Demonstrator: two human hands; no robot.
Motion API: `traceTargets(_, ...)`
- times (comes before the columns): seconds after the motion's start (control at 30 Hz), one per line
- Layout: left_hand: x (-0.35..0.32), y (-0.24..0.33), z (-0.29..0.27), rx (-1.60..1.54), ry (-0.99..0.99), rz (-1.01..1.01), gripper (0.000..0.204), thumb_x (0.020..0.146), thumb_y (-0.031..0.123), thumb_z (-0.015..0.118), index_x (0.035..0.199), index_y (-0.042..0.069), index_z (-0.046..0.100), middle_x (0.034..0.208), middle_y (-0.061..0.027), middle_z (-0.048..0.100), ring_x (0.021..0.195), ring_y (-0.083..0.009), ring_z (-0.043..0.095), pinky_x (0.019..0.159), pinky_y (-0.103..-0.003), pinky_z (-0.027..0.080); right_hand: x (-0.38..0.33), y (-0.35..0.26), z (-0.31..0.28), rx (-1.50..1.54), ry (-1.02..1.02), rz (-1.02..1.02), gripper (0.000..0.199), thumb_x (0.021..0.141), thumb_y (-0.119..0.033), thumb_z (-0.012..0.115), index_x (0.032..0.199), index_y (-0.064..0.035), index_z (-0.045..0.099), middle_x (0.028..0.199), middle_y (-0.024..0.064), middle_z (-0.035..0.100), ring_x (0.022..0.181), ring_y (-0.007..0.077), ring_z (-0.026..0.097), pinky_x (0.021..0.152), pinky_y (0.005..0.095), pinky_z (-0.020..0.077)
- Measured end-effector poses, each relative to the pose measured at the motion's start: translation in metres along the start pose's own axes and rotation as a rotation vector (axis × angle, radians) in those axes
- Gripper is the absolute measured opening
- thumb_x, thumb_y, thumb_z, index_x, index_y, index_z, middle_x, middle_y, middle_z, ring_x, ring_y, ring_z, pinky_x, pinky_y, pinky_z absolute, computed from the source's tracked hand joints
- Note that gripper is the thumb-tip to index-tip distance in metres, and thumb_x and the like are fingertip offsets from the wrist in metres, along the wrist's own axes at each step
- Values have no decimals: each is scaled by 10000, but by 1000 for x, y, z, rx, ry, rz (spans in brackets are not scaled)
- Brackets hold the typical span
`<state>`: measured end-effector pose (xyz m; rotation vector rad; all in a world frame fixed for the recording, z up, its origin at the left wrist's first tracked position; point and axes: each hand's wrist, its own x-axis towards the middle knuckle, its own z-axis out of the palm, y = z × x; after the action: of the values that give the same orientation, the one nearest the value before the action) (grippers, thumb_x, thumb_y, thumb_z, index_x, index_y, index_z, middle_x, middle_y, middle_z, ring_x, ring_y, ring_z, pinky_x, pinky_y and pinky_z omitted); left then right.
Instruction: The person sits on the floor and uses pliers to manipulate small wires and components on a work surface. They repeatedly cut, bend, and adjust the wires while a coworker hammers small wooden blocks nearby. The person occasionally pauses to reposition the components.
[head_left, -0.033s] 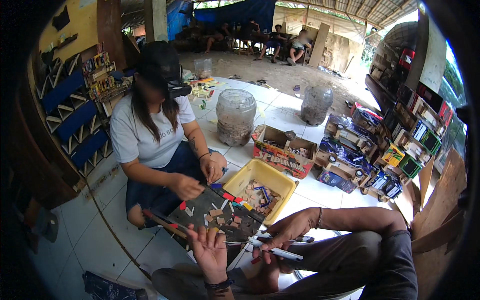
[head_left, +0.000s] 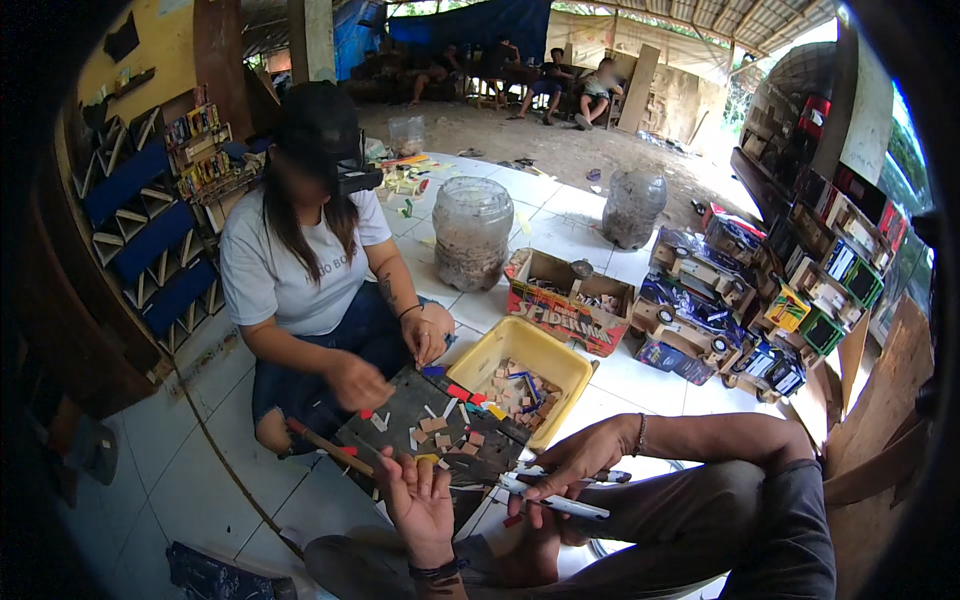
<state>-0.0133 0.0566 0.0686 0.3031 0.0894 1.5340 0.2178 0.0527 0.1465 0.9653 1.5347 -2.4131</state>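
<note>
Slantwise, white two-handled tool (head_left: 568, 505) in right hand (head_left: 575, 462), handles (head_left: 595, 512) pointing right.

White floor tiles (head_left: 185, 485) covered the near ground, giving way to bare earth (head_left: 445, 128) farther off. Yellow wall (head_left: 175, 45) stood at left, grey pillar (head_left: 319, 40) to its right. Blue tarp (head_left: 520, 25) hung far back; corrugated roof (head_left: 770, 20) sloped at far right. Daylight (head_left: 735, 135) glared there.

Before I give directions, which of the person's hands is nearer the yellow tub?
Right. In the picture, the right hand sits just below the near end of the yellow tub; the left hand is farther off, down and to its left.
</note>
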Motion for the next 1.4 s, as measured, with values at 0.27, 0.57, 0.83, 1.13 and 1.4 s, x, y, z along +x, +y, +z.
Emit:
traceTargets(0.27, -20, 5, 1, 448, 272, -128, 389, 990, 158, 508, 1377, 145, 466, 686, 29, 441, 455, -16, 334, 357, -163, 270, 0, -10, -12, -264, 554, 165, 659, 922, -612, 493, 1313, -83, 535, 1064, 115, 640, 974, 160, 572, 830, 293, 475)
traceTargets(0.57, -42, -17, 9, 529, 339, -305, 468, 1017, 208, 477, 1469, 183, 360, 635, 61, 342, 452, -9, 275, 368, -172, 207, 7, 5, -12, -637, 722, 235, 709, 940, -594, 461, 1188, 61, 565, 1031, 256, 643, 1007, 296, 620, 883, 388, 480)
traceTargets(0.83, -50, -26, 3, 544, 383, -274, 474, 1026, 230, 453, 1484, 200, 333, 693, 50, 394, 473, -5, 299, 370, -159, 241, 26, 24, -6, -547, 791, 74, 399, 954, -366, 553, 1098, 3, 604, 875, 191, 684, 848, 313, 671, 775, 417, 517)
traceTargets(1.13, -44, -45, 13, 607, 417, -293, 471, 1037, 222, 415, 1495, 209, 305, 631, 56, 361, 464, -8, 284, 377, -165, 231, 40, 38, -3, -534, 877, -27, 280, 923, -247, 558, 1034, 8, 592, 821, 228, 664, 804, 384, 662, 714, 449, 529)
traceTargets(1.4, -54, -72, -23, 762, 225, -2, 504, 1031, 207, 427, 1499, 103, 273, 1560, -62, 260, 633, -34, 402, 542, -192, 387, 40, 30, -22, -414, 582, 77, 248, 990, -128, 491, 1187, 14, 542, 1035, 158, 673, 950, 197, 630, 846, 331, 489)
